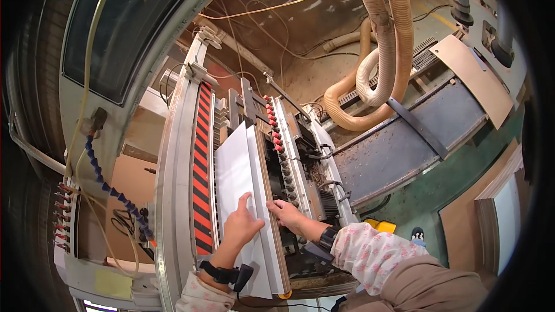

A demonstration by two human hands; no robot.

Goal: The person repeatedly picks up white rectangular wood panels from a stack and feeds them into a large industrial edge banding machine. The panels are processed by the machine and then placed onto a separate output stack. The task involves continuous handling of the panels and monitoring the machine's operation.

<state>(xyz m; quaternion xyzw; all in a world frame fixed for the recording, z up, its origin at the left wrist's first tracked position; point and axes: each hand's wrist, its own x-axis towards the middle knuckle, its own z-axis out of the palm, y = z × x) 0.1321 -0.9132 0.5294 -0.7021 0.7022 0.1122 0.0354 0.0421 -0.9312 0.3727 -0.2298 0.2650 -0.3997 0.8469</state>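
Long white panels [234,162] with a brown edge lie lengthwise in a machine in front of me. My left hand [241,223] rests on the upper white face, its thumb and forefinger spread apart; the other fingers are partly hidden. Just to its right, my right hand [287,217] is bent around the right-hand edge [267,193] of the panels, thumb and fingertips against it. Part of its grip is out of sight below the edge. A dark strap with a small black device [244,277] sits on my left wrist.
A red-and-black striped strip [202,167] runs along the left side. Red-topped knobs [274,124] line the rail at right. Beige ribbed hoses [376,75] hang at the back. A blue segmented hose [110,190] hangs left. Stacked boards [491,219] stand at far right.
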